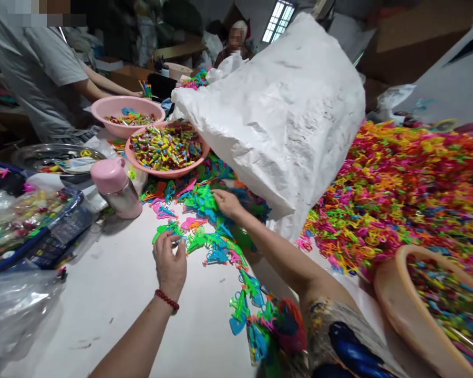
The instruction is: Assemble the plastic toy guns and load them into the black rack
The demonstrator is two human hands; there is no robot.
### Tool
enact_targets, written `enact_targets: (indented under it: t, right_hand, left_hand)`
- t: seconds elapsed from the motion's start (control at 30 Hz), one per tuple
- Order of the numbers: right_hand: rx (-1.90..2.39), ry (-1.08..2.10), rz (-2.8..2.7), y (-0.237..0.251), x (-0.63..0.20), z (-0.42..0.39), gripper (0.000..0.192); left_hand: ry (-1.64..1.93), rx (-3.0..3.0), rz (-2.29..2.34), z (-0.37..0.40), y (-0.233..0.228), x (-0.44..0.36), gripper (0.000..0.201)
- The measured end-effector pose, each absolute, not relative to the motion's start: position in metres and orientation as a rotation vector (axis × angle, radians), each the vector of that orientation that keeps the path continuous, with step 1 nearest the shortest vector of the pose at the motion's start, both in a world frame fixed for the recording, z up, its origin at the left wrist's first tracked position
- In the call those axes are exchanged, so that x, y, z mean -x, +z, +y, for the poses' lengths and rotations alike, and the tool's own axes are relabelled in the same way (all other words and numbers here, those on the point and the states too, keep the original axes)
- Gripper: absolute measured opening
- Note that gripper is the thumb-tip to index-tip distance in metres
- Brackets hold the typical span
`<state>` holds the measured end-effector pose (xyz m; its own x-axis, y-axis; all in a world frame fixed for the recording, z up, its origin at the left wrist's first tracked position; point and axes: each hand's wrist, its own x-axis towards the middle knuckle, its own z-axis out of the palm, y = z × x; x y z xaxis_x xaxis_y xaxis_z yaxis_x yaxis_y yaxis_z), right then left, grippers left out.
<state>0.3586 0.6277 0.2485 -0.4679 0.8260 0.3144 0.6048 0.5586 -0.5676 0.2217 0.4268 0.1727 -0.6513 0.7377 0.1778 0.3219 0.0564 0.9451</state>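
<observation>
My left hand (170, 262), with a red bead bracelet (166, 300) on its wrist, is low over the white tabletop (142, 336) at the near edge of scattered plastic toy pieces (216, 249). Its fingers are curled, thumb close to forefinger; what they hold, if anything, I cannot make out. Farther forward, my right hand (227, 203) reaches into the heap, fingertips closed on bright green plastic pieces (204, 202). The pieces are green, blue and pink, some shaped like small guns. A large white sack (284, 121) leans over the heap just beyond my right arm.
Pink basins (167, 173) of small colourful parts stand ahead, beside a pink-lidded flask (117, 189). At left are a blue basket (59, 236) and clear plastic bag (19, 315). A big colourful heap (402, 194) and orange tub (394, 294) fill the right. A co-worker (43, 73) stands far left; another person (236, 42) is behind.
</observation>
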Motion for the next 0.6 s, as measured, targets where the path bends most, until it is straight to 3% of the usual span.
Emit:
enact_targets:
  t: [0.07,0.2,0.37,0.6]
  right_hand:
    - [1.096,0.583,-2.450,0.244,-0.351,0.615,0.025]
    - [1.034,0.648,-2.554,0.254,-0.333,0.632,0.040]
    - [1.631,0.160,-2.196,0.276,-0.319,0.725,0.046]
    - [1.698,-0.095,-2.345,0.225,-0.298,0.726,0.043]
  left_hand:
    - [1.664,-1.036,2.013,0.427,0.173,-0.221,0.015]
    - [1.841,-0.935,2.071,0.427,0.175,-0.219,0.017]
    - [1.941,-0.908,2.036,0.427,0.181,-0.218,0.016]
    - [1.820,-0.937,2.109,0.428,0.175,-0.218,0.024]
